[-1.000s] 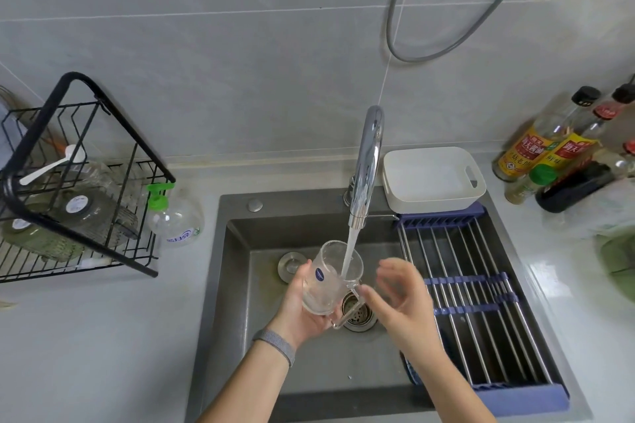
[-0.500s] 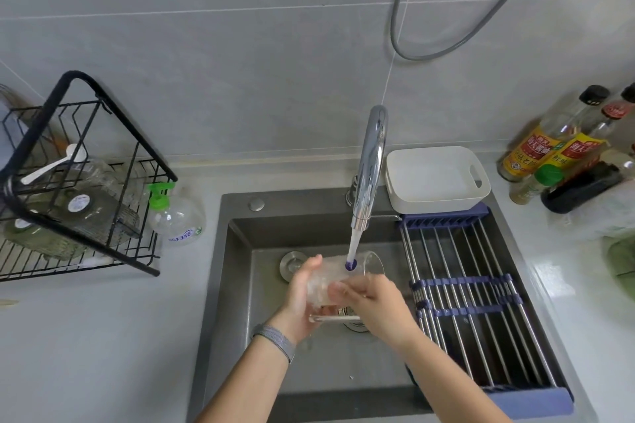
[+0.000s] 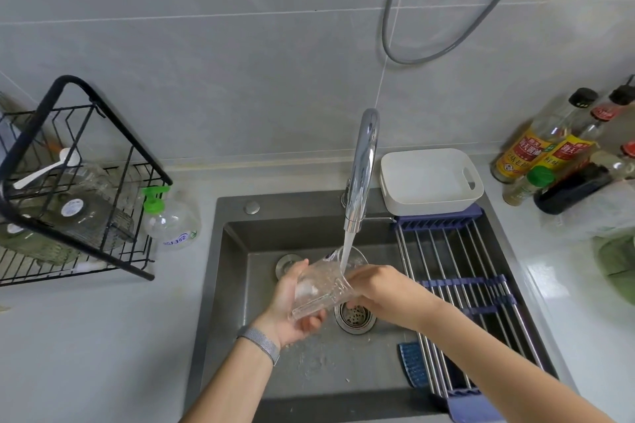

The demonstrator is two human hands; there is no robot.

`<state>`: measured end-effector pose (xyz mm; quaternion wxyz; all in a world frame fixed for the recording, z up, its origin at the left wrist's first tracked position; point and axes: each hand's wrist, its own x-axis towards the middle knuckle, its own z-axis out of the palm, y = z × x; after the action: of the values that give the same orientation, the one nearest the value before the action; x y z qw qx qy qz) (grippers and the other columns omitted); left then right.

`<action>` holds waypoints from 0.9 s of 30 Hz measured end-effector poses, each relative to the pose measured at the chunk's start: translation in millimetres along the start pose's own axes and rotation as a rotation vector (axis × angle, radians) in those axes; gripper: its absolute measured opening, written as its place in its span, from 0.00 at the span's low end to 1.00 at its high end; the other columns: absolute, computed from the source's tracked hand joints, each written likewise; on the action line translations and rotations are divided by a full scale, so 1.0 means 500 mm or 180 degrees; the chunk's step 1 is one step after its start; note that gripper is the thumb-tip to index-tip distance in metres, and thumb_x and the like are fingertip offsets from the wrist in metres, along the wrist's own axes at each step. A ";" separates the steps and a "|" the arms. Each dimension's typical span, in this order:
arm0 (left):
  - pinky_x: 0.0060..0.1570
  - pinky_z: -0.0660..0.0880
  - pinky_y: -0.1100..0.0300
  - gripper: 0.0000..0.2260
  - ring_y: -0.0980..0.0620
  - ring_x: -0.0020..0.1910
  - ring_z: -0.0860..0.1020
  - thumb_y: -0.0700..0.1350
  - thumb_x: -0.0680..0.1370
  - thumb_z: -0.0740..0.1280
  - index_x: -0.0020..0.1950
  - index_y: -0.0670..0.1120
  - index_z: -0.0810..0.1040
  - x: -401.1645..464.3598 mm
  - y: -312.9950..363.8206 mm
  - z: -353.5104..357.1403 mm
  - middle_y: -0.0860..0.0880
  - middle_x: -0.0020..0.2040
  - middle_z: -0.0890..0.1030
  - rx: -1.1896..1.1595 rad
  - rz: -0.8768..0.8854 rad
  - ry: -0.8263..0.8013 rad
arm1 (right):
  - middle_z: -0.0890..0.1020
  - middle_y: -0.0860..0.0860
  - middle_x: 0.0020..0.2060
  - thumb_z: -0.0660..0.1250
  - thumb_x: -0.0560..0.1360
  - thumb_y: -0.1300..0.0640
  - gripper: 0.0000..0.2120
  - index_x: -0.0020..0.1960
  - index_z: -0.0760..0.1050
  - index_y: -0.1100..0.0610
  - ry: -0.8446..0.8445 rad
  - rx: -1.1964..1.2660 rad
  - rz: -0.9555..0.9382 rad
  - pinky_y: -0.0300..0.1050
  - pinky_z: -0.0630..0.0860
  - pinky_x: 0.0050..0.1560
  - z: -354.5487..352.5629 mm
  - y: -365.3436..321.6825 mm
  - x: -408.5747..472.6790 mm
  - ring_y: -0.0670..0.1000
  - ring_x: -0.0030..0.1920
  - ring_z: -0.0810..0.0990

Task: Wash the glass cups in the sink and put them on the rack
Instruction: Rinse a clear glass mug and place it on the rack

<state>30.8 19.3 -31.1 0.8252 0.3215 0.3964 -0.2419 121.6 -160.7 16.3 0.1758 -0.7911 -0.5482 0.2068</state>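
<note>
- The glass cup (image 3: 321, 285) lies tilted over the sink (image 3: 240, 285), its mouth under the water running from the tap (image 3: 362, 168).
- The left hand (image 3: 290, 306) cups its base with curled fingers; the right hand (image 3: 381, 288) grips its rim side.
- A roll-up drying mat (image 3: 457, 288) spans the sink's right half, just beside the right hand, with a white tub (image 3: 429, 178) at its far end.
- A black wire rack (image 3: 68, 189) with glassware stands on the counter to the left, a soap bottle (image 3: 171, 220) beside it.
- Sauce bottles (image 3: 549, 154) crowd the right counter.
</note>
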 end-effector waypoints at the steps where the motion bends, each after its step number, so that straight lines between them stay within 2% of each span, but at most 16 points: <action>1: 0.22 0.74 0.63 0.26 0.48 0.24 0.78 0.62 0.77 0.59 0.42 0.42 0.85 -0.003 -0.001 0.001 0.43 0.34 0.81 -0.0064 0.0100 -0.0044 | 0.84 0.54 0.48 0.66 0.76 0.61 0.07 0.50 0.81 0.59 0.0146 0.0062 0.0027 0.53 0.72 0.66 0.007 0.002 -0.002 0.55 0.53 0.81; 3: 0.40 0.80 0.51 0.26 0.41 0.40 0.82 0.61 0.79 0.56 0.55 0.42 0.83 -0.007 0.002 0.002 0.39 0.48 0.83 -0.0192 0.0236 -0.0194 | 0.85 0.48 0.44 0.64 0.77 0.59 0.08 0.50 0.82 0.54 0.0454 0.0279 0.0222 0.51 0.50 0.78 0.027 -0.005 -0.008 0.51 0.49 0.83; 4: 0.46 0.79 0.49 0.25 0.40 0.46 0.82 0.58 0.80 0.55 0.60 0.41 0.81 -0.009 0.003 0.004 0.38 0.53 0.82 -0.0332 0.0239 -0.0226 | 0.85 0.45 0.44 0.64 0.77 0.58 0.08 0.50 0.82 0.51 0.0620 0.0594 0.0401 0.48 0.41 0.78 0.036 -0.015 -0.008 0.48 0.47 0.83; 6: 0.43 0.79 0.52 0.24 0.41 0.47 0.82 0.52 0.81 0.52 0.58 0.38 0.82 -0.007 0.007 0.012 0.38 0.53 0.83 -0.0628 0.0380 -0.0202 | 0.86 0.43 0.44 0.67 0.76 0.57 0.07 0.50 0.82 0.48 0.0881 0.1121 0.0764 0.48 0.37 0.77 0.055 -0.040 0.000 0.46 0.45 0.83; 9: 0.33 0.79 0.57 0.21 0.42 0.40 0.83 0.47 0.78 0.54 0.55 0.36 0.82 -0.012 0.014 0.038 0.39 0.47 0.84 -0.0682 0.0492 -0.0232 | 0.86 0.47 0.41 0.67 0.74 0.57 0.08 0.49 0.83 0.47 0.1066 0.0878 0.1024 0.57 0.40 0.77 0.078 -0.061 0.020 0.51 0.45 0.83; 11: 0.32 0.78 0.57 0.21 0.42 0.36 0.83 0.48 0.76 0.55 0.51 0.36 0.83 -0.013 0.018 0.040 0.38 0.43 0.84 -0.0614 0.0421 -0.0152 | 0.86 0.46 0.42 0.69 0.73 0.57 0.08 0.49 0.82 0.46 0.1127 0.0438 0.0652 0.60 0.45 0.76 0.074 -0.054 0.021 0.51 0.50 0.83; 12: 0.36 0.79 0.54 0.23 0.40 0.37 0.83 0.50 0.77 0.54 0.51 0.36 0.83 -0.008 0.020 0.033 0.37 0.44 0.84 -0.0601 0.0331 -0.0127 | 0.86 0.45 0.44 0.68 0.73 0.56 0.08 0.49 0.82 0.47 0.1033 0.0203 0.0325 0.58 0.49 0.76 0.065 -0.043 0.018 0.50 0.55 0.81; 14: 0.48 0.76 0.47 0.24 0.38 0.42 0.82 0.53 0.79 0.51 0.54 0.38 0.81 -0.003 0.027 0.027 0.36 0.47 0.83 -0.0517 0.0087 0.0064 | 0.85 0.49 0.49 0.64 0.74 0.57 0.09 0.49 0.82 0.53 0.0815 -0.0333 -0.0378 0.44 0.53 0.76 0.053 -0.007 0.011 0.52 0.63 0.77; 15: 0.51 0.75 0.45 0.24 0.38 0.43 0.82 0.53 0.79 0.51 0.54 0.39 0.81 -0.007 0.031 0.028 0.37 0.47 0.83 -0.0456 0.0023 0.0168 | 0.84 0.52 0.48 0.63 0.73 0.59 0.10 0.48 0.82 0.56 0.0714 -0.0585 -0.0562 0.36 0.56 0.74 0.048 0.009 0.008 0.52 0.62 0.77; 16: 0.53 0.74 0.44 0.25 0.38 0.43 0.82 0.52 0.79 0.51 0.53 0.39 0.82 -0.001 0.035 0.025 0.37 0.47 0.84 -0.0429 -0.0016 0.0134 | 0.84 0.53 0.47 0.63 0.72 0.62 0.09 0.47 0.81 0.58 0.0570 -0.0712 -0.0576 0.34 0.64 0.70 0.047 0.021 0.008 0.53 0.60 0.79; 17: 0.56 0.73 0.43 0.26 0.37 0.45 0.83 0.52 0.79 0.50 0.53 0.38 0.83 -0.005 0.039 0.028 0.36 0.48 0.84 -0.0412 -0.0076 0.0060 | 0.83 0.55 0.46 0.66 0.70 0.65 0.08 0.47 0.80 0.60 0.0431 -0.0671 -0.0461 0.37 0.75 0.61 0.048 0.026 0.008 0.55 0.56 0.81; 18: 0.57 0.73 0.42 0.28 0.37 0.46 0.83 0.54 0.80 0.49 0.52 0.38 0.84 -0.002 0.041 0.027 0.36 0.49 0.84 -0.0429 -0.0104 -0.0031 | 0.83 0.56 0.45 0.67 0.69 0.66 0.08 0.48 0.80 0.61 0.0314 -0.0496 -0.0255 0.44 0.81 0.51 0.052 0.028 0.008 0.57 0.52 0.82; 19: 0.57 0.73 0.41 0.30 0.36 0.45 0.83 0.56 0.81 0.49 0.50 0.37 0.85 -0.007 0.043 0.032 0.35 0.49 0.83 -0.0464 -0.0087 -0.0045 | 0.83 0.57 0.44 0.67 0.70 0.65 0.07 0.48 0.79 0.62 0.0261 -0.0279 -0.0068 0.49 0.82 0.44 0.054 0.027 0.009 0.58 0.47 0.83; 21: 0.50 0.75 0.44 0.32 0.38 0.41 0.84 0.59 0.81 0.50 0.46 0.38 0.86 -0.010 0.042 0.032 0.36 0.47 0.84 -0.0430 0.0173 -0.0148 | 0.84 0.55 0.44 0.63 0.73 0.61 0.10 0.50 0.80 0.60 0.0337 0.0189 0.0239 0.51 0.80 0.44 0.060 0.017 0.012 0.57 0.44 0.82; 24: 0.42 0.79 0.52 0.26 0.42 0.42 0.84 0.58 0.79 0.55 0.54 0.39 0.82 -0.006 0.027 0.025 0.38 0.47 0.84 -0.0372 0.0570 -0.0098 | 0.85 0.44 0.49 0.67 0.75 0.57 0.12 0.55 0.81 0.46 0.0744 0.0944 0.0624 0.44 0.79 0.50 0.065 -0.015 0.020 0.48 0.49 0.83; 27: 0.39 0.78 0.55 0.21 0.46 0.40 0.83 0.56 0.77 0.60 0.56 0.40 0.80 -0.002 0.010 0.026 0.42 0.44 0.84 -0.0254 0.0758 0.0031 | 0.85 0.44 0.47 0.67 0.73 0.56 0.12 0.54 0.80 0.43 0.0804 0.0955 0.0702 0.47 0.79 0.48 0.067 -0.037 0.027 0.50 0.47 0.82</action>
<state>40.2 13.5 -22.4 0.8583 0.3344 0.3687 -0.1246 93.8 -139.9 -4.8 0.3352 -0.8308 -0.3951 0.2033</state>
